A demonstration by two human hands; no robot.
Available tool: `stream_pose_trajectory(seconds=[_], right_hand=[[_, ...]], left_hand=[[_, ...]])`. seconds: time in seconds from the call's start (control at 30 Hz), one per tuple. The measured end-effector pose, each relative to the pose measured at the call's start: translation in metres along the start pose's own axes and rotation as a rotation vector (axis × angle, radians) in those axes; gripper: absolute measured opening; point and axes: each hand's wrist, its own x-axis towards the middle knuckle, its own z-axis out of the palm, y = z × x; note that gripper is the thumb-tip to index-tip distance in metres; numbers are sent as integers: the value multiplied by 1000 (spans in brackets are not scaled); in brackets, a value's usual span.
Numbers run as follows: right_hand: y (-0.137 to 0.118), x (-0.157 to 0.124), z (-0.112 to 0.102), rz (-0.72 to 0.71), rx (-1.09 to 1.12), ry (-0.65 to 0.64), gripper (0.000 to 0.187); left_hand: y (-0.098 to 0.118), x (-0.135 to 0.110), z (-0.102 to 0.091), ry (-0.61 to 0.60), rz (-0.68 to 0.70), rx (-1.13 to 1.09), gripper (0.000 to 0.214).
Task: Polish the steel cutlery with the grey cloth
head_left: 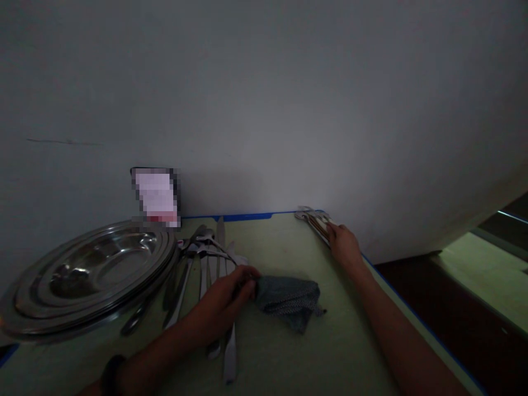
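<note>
now | left hand (231, 291) closed, gripping grey cloth (289, 300) | right hand (343, 243) loosely open, touching cutlery bundle (314, 220) by wall

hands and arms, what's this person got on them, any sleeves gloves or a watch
No sleeves show on either forearm. The left hand and right hand are ungloved. A dark band, like a watch or bracelet, circles the left wrist; the right wrist has nothing on it.

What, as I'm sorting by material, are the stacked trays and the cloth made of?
Stacked trays: likely stainless steel, polished; silvery with bright glints on the rims. Cloth, gripped by the left hand: soft woven fabric, matte grey, speckled; it bunches in folds.
</note>
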Motion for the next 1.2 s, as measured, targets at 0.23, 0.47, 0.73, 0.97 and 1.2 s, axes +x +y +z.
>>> stream_pose_trajectory(seconds=[0.23, 0.47, 0.73, 0.97, 1.2], right_hand=[[-4, -2, 8, -60, -27, -40, 42], [-5, -1, 10, -31, -24, -50, 40], [-14, -3, 7, -90, 89, 56, 39], [-6, -3, 5, 19, 17, 16, 39], [-8, -2, 6, 14, -1, 7, 42]], left_hand=[[3, -1, 0, -12, -7, 17, 16], [6, 0, -3, -92, -23, 95, 19], [5, 0, -3, -124, -15, 109, 19], [5, 0, -3, -120, -11, 94, 18], [7, 0, -3, -120, -21, 107, 18]])
